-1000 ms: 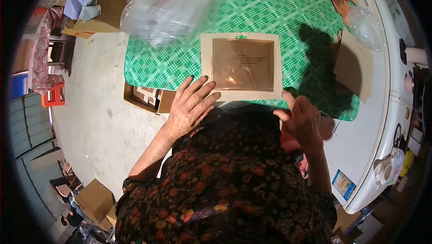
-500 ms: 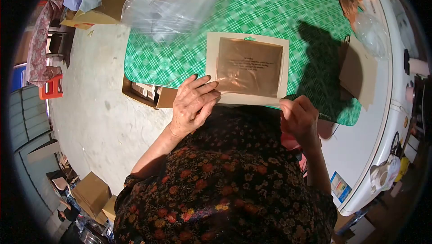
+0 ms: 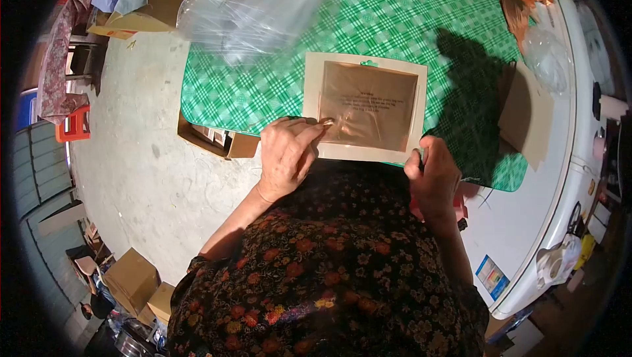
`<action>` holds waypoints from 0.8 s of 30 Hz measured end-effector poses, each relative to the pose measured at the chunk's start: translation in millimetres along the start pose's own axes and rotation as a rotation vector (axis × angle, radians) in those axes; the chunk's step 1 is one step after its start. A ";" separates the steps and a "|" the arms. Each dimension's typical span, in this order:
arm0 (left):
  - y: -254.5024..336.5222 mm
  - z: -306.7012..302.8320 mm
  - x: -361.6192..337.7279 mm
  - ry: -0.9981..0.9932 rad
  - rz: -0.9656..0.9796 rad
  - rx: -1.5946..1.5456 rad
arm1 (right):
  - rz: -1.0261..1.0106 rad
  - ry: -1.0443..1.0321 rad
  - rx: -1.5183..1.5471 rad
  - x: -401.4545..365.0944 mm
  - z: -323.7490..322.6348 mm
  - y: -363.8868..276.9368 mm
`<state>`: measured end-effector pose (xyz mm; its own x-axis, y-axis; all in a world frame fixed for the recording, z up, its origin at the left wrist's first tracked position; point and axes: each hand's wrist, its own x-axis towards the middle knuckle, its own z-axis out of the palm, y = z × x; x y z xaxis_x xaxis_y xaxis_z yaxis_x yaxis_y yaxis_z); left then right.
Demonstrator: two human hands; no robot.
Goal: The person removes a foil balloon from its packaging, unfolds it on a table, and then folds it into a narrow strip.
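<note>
At the near edge of the green worktop (image 3: 375, 21), left hand (image 3: 288, 154) and right hand (image 3: 434, 176), apart, touch the card pack (image 3: 368, 108), probably steadying it, their grip unclear.

**Body check: black floral garment (image 3: 336, 265)**

Loose dark fabric, centred at 6 o'clock. Print: red/orange blossoms toward 7, yellow cluster (image 3: 324, 303) at 6, smaller muted tan flowers toward 5. Left sleeve (image 3: 187, 281) between 7 and 8, right sleeve (image 3: 471, 299) between 4 and 5, both dark, ending near elbow. Left hand (image 3: 286, 156), right hand (image 3: 434, 176): bare.
</note>
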<state>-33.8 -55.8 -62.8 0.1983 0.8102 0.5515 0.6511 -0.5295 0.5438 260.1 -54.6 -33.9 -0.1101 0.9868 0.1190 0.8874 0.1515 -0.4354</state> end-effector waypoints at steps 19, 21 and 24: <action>32.8 -11.1 -34.8 -0.110 -1.117 -1.041 | -0.092 0.020 -0.021 1.9 -1.7 -0.9; 24.1 -11.6 -49.1 -0.060 -1.027 -1.156 | -0.039 -0.017 0.074 4.1 -5.3 -5.9; 16.8 -14.1 -53.4 0.013 -0.859 -1.061 | 0.037 -0.084 0.238 10.3 -10.4 -10.4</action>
<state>-43.8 -111.5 -74.3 0.0096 0.9795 -0.2010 -0.3070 0.1942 0.9317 254.4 -46.7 -18.9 -0.1258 0.9916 0.0287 0.7621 0.1151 -0.6372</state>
